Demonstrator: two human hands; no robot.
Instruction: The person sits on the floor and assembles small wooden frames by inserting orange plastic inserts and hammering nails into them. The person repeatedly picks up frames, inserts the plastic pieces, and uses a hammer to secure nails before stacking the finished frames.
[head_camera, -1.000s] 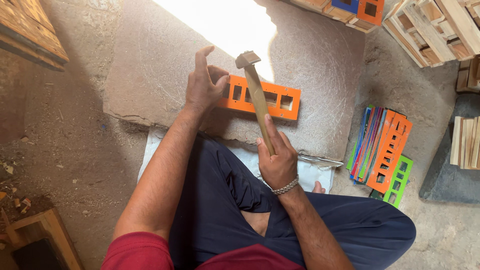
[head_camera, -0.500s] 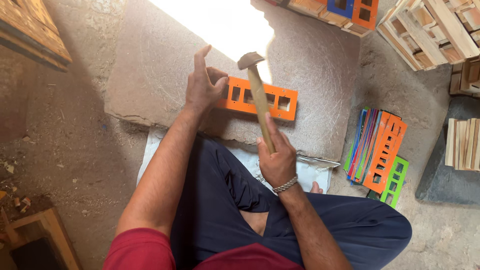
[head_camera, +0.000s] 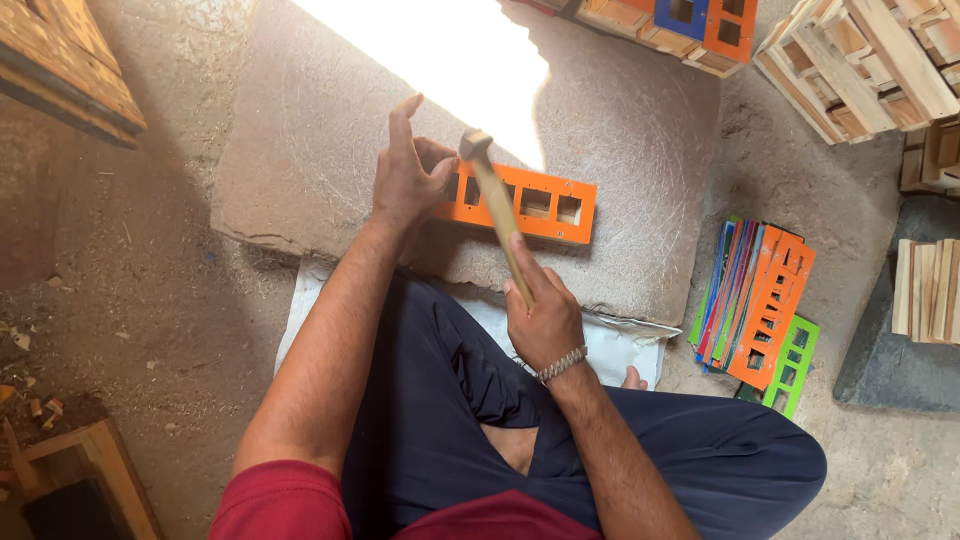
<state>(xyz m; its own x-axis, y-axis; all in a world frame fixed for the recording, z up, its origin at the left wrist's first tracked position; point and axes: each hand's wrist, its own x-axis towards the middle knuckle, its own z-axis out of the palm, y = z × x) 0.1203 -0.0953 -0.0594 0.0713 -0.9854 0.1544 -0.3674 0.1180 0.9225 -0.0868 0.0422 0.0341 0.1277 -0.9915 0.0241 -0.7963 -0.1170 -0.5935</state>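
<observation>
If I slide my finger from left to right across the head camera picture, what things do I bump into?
Wooden box corner on the dirt floor → left hand touching the orange wooden frame with square holes → stack of coloured flat frames → bundle of pale wooden slats.

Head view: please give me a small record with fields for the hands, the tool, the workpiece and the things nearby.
left hand: rests on left end of orange frame, index finger raised
right hand: grips hammer handle
hammer: wooden handle, head above frame's left part
orange frame: rectangular cut-outs, lies flat on stone slab
stack of coloured frames: on ground, to the right
</observation>
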